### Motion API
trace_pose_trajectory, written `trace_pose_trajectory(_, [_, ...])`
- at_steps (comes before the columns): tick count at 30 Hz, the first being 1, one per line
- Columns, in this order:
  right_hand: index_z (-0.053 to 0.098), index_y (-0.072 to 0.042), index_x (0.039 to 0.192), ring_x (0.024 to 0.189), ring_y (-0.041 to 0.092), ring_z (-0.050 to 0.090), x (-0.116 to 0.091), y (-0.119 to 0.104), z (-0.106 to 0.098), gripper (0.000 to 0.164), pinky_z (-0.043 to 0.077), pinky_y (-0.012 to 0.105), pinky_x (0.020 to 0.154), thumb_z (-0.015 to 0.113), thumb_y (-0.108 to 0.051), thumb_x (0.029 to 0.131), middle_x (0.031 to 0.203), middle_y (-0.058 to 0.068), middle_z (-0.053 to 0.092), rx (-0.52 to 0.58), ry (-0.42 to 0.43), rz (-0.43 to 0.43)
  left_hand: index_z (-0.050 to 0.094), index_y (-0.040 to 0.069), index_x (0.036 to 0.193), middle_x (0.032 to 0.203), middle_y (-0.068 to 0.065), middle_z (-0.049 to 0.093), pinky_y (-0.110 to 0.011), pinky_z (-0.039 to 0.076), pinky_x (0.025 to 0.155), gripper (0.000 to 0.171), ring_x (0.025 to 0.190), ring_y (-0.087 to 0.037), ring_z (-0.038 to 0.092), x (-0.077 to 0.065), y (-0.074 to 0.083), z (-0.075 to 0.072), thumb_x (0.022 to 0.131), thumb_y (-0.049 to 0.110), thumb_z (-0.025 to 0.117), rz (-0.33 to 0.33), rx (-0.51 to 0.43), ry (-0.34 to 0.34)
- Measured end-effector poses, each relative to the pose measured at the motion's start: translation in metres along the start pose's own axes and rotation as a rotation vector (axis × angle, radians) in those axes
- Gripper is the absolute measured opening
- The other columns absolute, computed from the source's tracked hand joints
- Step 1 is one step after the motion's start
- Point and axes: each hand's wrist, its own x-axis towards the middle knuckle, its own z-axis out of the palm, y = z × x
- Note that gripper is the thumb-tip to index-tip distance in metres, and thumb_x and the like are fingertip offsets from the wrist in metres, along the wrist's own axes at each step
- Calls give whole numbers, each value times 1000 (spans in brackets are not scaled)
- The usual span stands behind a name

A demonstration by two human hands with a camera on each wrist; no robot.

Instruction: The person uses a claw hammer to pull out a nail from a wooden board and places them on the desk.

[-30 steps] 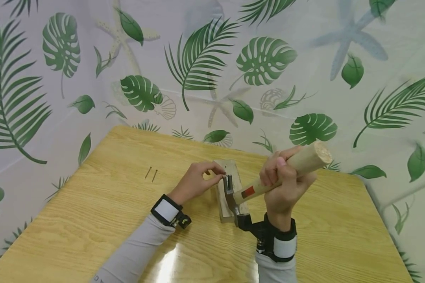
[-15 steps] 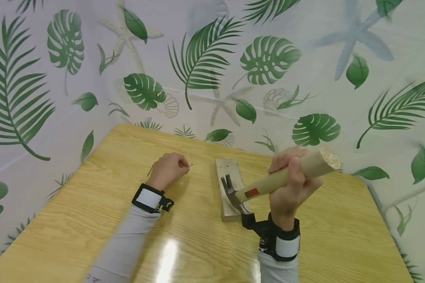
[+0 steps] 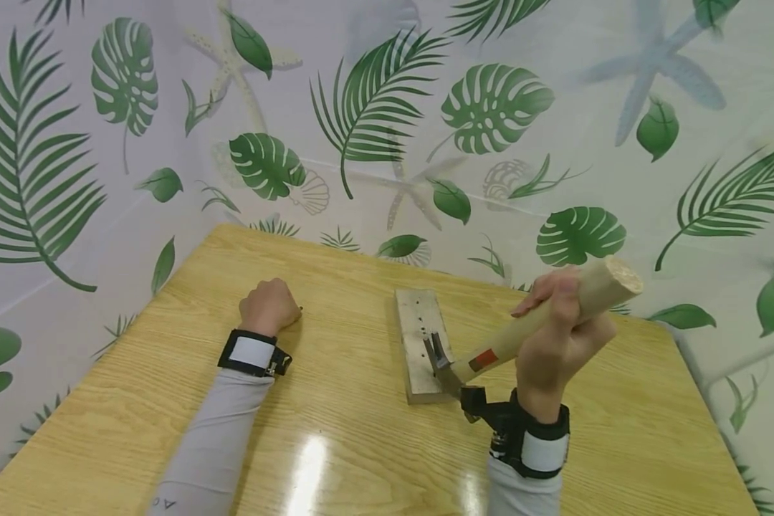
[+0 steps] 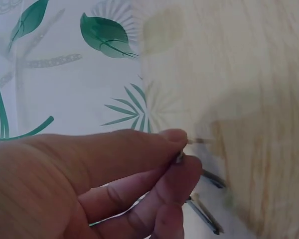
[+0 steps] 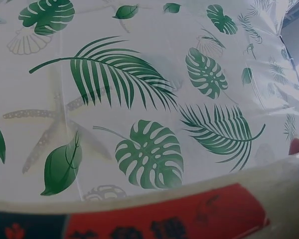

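At the table's left, my left hand [image 3: 269, 308] pinches a small nail [image 4: 180, 158] between thumb and index finger; the fingers cover most of it. In the left wrist view, two dark nails [image 4: 205, 217] lie just beyond the fingertips; the hand hides them from the head camera. My right hand [image 3: 548, 351] grips a claw hammer [image 3: 512, 335] by its wooden handle, butt end raised. The hammer's claw points up and overlaps a pale wooden block [image 3: 419, 337] dotted with several small dark holes. A red label [image 5: 169, 214] on the handle fills the bottom of the right wrist view.
The yellow wood-grain table [image 3: 348, 430] carries the block right of its middle. Behind and beside it hangs a white leaf-print sheet [image 3: 374, 229]. Each wrist wears a strapped camera [image 3: 279, 362] that juts out past the sleeve.
My left hand has gone from the block to the left side of the table, carrying the nail. My right hand and the hammer have shifted slightly right, uncovering more holes in the block.
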Motion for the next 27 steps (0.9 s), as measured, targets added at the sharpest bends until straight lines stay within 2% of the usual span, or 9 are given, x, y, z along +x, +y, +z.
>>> trace_pose_trajectory(4, [49,12,63,39,6,49,4,1,-6,39,43,17,41,56,-12,93,54,1,51,-43,29,-16,64,5,72,89,-18,68,-52,55,71,25,79,-33,65,1,1,4,89,22,67,-8,22,-10])
trace_pose_trajectory(8, [51,11,63,37,6,50,8,2,-12,45,43,17,40,64,-18,94,50,1,52,-66,67,-36,67,3,75,91,-20,69,-51,55,68,23,81,-35,67,0,2,5,90,21,67,-13,23,-17])
trace_pose_trajectory(11, [55,12,73,37,8,51,12,4,-18,50,43,17,40,74,-30,93,50,2,51,-64,66,-56,64,4,69,84,-18,67,-46,54,62,28,74,-32,64,-2,2,4,89,23,70,-14,14,-20])
trace_pose_trajectory(14, [58,12,90,37,9,50,18,5,-26,59,42,17,40,78,-43,89,50,4,50,-57,30,-53,60,8,58,72,-13,62,-40,50,55,42,64,-27,59,-4,4,1,91,31,72,-13,3,-23])
trace_pose_trajectory(17, [59,7,99,36,10,48,23,9,-40,60,41,19,38,73,-50,89,50,5,49,-91,-37,-1,57,10,51,63,-9,58,-37,47,53,54,57,-24,56,-5,7,-2,96,38,68,-4,-21,-17])
trace_pose_trajectory(23, [57,-9,95,35,11,44,30,21,-68,37,39,22,35,59,-46,100,51,6,45,-257,-199,124,62,10,52,56,-4,60,-37,46,55,56,54,-24,59,-8,11,-5,101,38,60,40,-57,-28])
trace_pose_trajectory(27, [56,-9,93,33,12,44,34,25,-85,31,39,22,33,55,-37,105,50,6,44,-295,-209,185,59,12,51,52,-2,57,-36,44,52,55,51,-23,56,-9,13,-3,101,36,60,61,-64,-25])
